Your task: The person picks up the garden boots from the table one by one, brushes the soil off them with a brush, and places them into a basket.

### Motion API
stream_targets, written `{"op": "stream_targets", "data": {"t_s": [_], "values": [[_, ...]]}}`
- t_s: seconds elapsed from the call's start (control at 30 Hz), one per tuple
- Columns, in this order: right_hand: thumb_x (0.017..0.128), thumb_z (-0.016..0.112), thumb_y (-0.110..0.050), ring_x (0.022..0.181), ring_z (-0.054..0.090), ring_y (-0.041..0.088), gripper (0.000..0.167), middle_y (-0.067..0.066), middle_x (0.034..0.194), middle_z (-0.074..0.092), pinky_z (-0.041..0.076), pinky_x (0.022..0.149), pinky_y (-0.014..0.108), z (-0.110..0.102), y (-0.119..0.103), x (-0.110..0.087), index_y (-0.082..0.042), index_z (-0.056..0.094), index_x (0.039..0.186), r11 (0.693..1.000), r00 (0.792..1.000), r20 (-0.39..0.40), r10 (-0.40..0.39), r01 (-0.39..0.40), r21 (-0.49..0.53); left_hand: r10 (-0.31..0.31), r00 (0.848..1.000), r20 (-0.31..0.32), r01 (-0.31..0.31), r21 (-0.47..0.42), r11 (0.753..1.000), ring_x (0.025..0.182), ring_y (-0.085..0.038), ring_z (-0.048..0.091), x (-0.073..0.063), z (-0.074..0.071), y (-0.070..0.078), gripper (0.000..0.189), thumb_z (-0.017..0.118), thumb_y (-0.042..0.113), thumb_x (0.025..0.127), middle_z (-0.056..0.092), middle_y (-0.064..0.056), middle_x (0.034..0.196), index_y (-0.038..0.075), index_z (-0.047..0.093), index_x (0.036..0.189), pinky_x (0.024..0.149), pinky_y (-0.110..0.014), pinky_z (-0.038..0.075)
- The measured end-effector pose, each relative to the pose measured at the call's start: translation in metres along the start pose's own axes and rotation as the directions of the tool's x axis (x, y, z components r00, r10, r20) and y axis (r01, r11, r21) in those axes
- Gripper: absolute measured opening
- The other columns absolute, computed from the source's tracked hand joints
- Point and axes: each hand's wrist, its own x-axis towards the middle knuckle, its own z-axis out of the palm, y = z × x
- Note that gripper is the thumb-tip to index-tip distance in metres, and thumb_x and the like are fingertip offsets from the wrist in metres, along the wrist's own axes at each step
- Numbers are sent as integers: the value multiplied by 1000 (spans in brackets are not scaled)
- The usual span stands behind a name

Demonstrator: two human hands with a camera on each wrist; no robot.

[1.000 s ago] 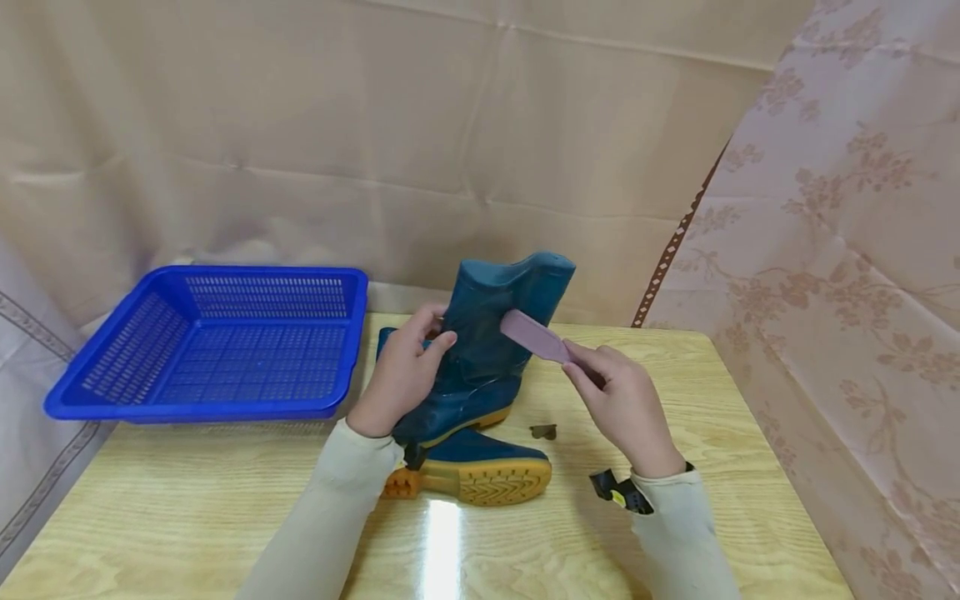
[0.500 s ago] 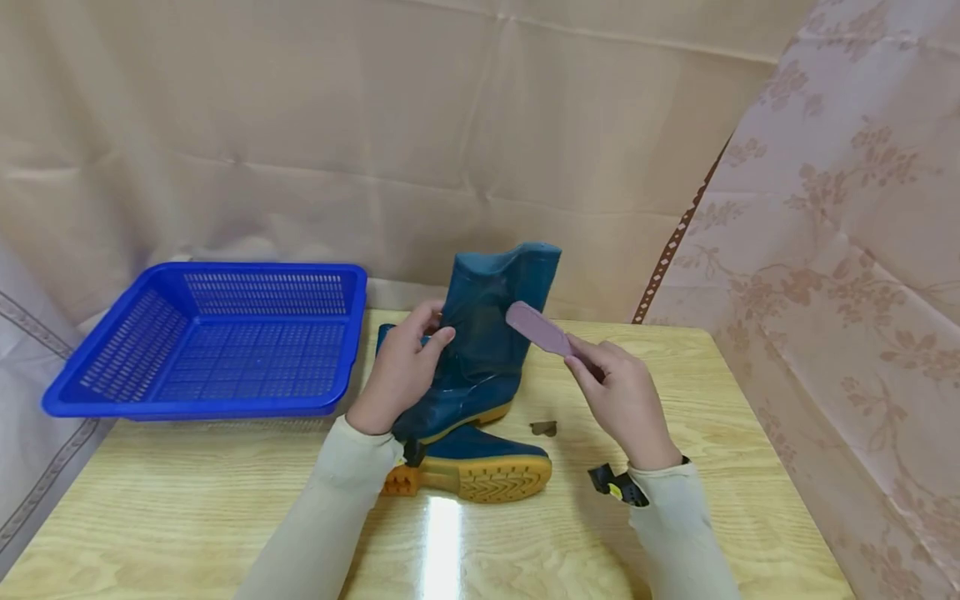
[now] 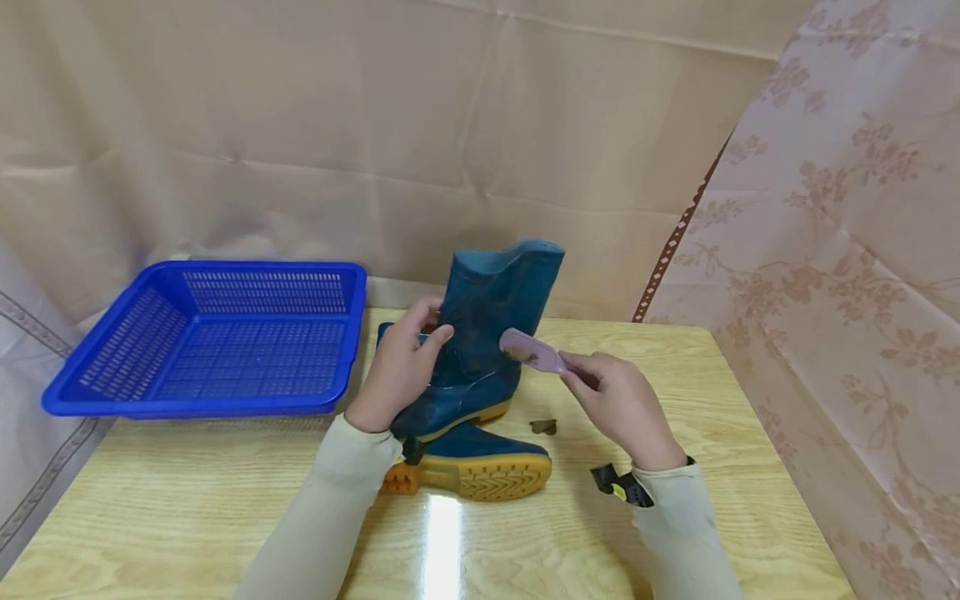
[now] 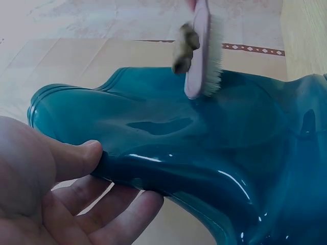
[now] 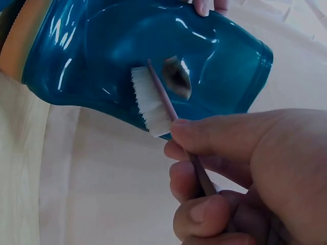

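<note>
A teal rubber boot (image 3: 487, 317) stands tilted, its shaft gripped at the left edge by my left hand (image 3: 401, 367). In the left wrist view the thumb lies on the near side and the fingers (image 4: 120, 209) curl beneath. My right hand (image 3: 622, 408) pinches the handle of a pale purple brush (image 3: 531, 350). White bristles (image 5: 149, 99) face the boot's shaft, right at its surface. A blurred brown piece (image 4: 185, 48) shows beside the brush's back, also seen as a brown scrap (image 5: 177, 77) in the right wrist view.
A second boot (image 3: 487, 475) lies on its side in front, yellow sole toward me. A small brown scrap (image 3: 543, 427) sits on the wooden table (image 3: 225, 517) to its right. The blue plastic basket (image 3: 352, 333) stands at left, before a beige cloth (image 3: 375, 125).
The brush has moved lower along the shaft and turned, and a brown piece now shows against it. The boot's top has shifted slightly left and up overall. My left hand keeps its hold.
</note>
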Motion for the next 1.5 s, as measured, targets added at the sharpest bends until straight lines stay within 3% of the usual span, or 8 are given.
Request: {"op": "stream_targets", "data": {"t_s": [0.3,0.57,0.83,1.0,1.23,1.33,1.4,1.5], "values": [[99,72,-20,62,46,14,31,-2,77,61,35,52,27,0,-4,0,-11,73,129,997,991,-116,-74,73,-10,-17,1000,10,17,-6,1000,89,-25,61,0,1,1,36,58,23,107,69,-8,120,14,53,142,79,-43,54],[97,74,-14,63,45,10,34,-4,81,61,35,51,24,5,-9,1,-12,73,131,968,936,-256,-241,250,4,31,999,32,-31,-11,999,100,-24,64,-1,2,5,32,59,20,107,70,-6,119,19,57,139,85,-47,55],[99,71,-17,63,46,14,32,1,83,66,36,54,28,9,-5,3,-12,72,131,995,990,-108,-90,86,-40,1,1000,18,-2,7,1000,102,-27,64,0,0,5,31,60,20,107,70,-8,120,17,58,137,87,-48,55],[99,73,-18,63,46,14,32,0,80,64,35,54,28,9,-2,3,-12,73,130,996,992,-94,-84,80,-39,-7,1000,6,7,8,1000,102,-27,64,-1,0,3,30,60,20,106,70,-8,119,17,58,136,88,-49,55],[96,75,-10,64,44,9,37,-3,84,63,34,52,21,8,-4,2,-12,72,132,955,909,-308,-280,297,9,44,999,26,-44,0,999,101,-24,65,-1,3,4,31,58,19,107,71,-5,117,20,58,138,84,-46,55],[94,75,-7,64,44,8,39,-2,86,64,33,52,20,9,-6,2,-11,72,132,940,885,-347,-310,340,25,65,998,27,-65,8,998,97,-23,65,-2,4,6,30,58,18,107,71,-5,116,20,58,138,81,-43,55],[95,75,-8,64,44,8,37,-3,85,64,33,53,20,10,-6,2,-12,72,132,946,892,-339,-299,323,17,63,998,25,-63,7,998,93,-23,64,-3,4,6,30,58,18,107,72,-5,116,20,58,137,78,-42,55],[97,74,-13,63,45,10,35,-3,83,63,35,53,23,12,-5,3,-13,73,131,969,928,-286,-240,248,-8,43,999,18,-43,11,999,90,-23,63,-3,3,6,30,58,19,107,71,-6,117,19,58,137,76,-41,54]]}}
